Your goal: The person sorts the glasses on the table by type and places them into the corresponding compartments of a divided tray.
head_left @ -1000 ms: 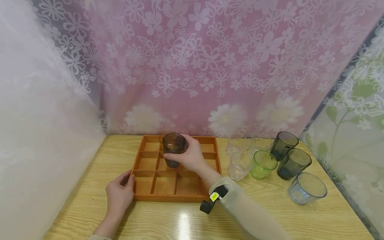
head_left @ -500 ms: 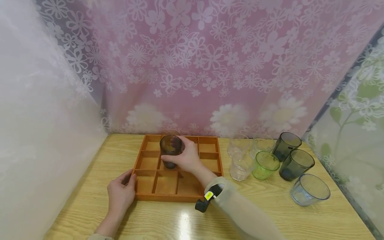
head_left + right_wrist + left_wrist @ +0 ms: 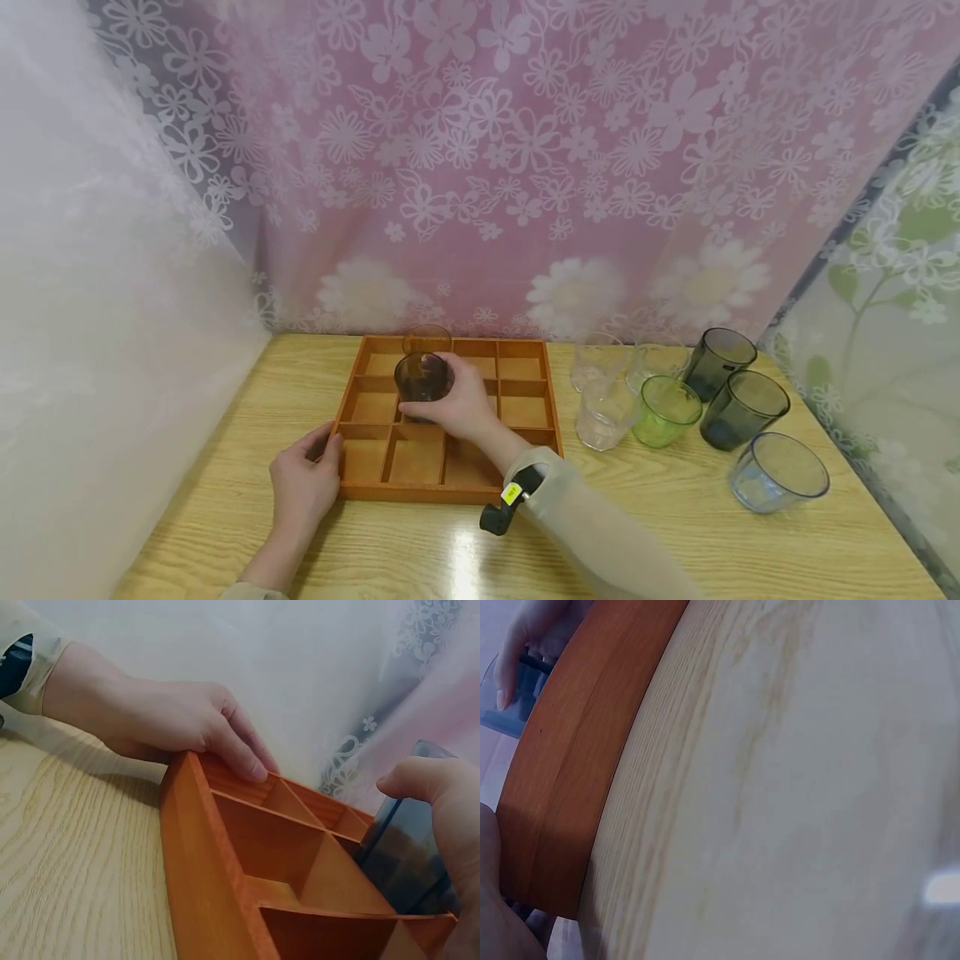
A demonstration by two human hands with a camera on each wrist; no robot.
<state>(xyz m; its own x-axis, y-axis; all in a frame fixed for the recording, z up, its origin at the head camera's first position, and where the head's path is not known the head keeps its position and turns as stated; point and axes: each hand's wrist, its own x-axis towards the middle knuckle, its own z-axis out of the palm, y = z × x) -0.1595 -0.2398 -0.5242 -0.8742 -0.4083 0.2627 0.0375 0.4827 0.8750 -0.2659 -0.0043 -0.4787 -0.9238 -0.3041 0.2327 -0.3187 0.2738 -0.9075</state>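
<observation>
A dark tinted glass (image 3: 420, 377) is in my right hand (image 3: 463, 404), the thumb on its near side and fingers behind. It stands upright in a middle compartment of an orange-brown wooden divided tray (image 3: 420, 495); its lower part is hidden by my hand and the dividers. At the tray's left edge my left hand (image 3: 303, 475) pinches the side wall, thumb at the top, as the right wrist view also shows. Directly behind the dark glass, an amber glass (image 3: 427, 335) sits in a back-row compartment.
Right of the tray stand several glasses: clear ones (image 3: 600, 421), a green one (image 3: 666, 412), dark grey ones (image 3: 742, 412) and a pale blue one (image 3: 776, 475) nearest the front right. A floral pink curtain (image 3: 480, 183) hangs behind the wooden table (image 3: 390, 550).
My right hand has carried the dark glass slightly left and down, lower into the tray's compartment. The left hand keeps its hold on the tray's side.
</observation>
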